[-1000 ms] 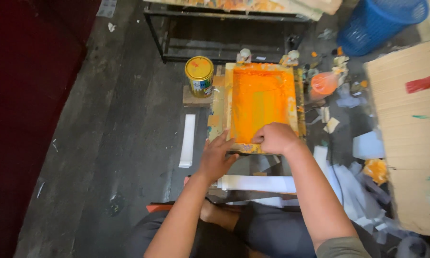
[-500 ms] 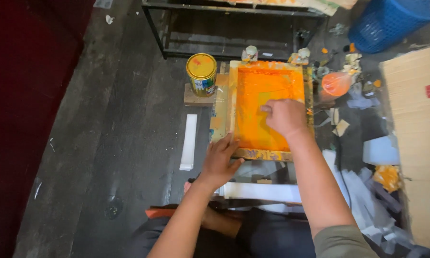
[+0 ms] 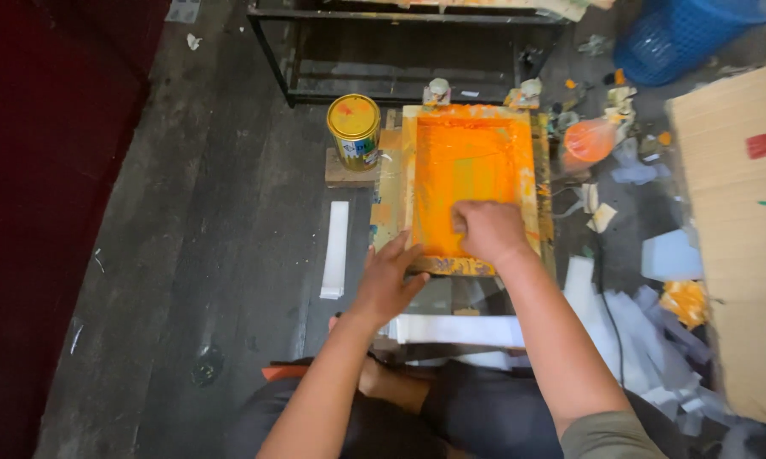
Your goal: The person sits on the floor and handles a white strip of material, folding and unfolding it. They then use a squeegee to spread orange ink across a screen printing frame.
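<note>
On floor: right hand fingers clenched inside orange screen frame; left hand fingers released on corner; paint can beside.

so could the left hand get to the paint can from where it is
Probably yes. The left hand rests open on the frame's near left corner, and the paint can stands just past that left side, with nothing in between.

A dark floor is seen. A screen frame lies on it. Left of the frame are set a tin and a white strip; right, paper scraps.
</note>
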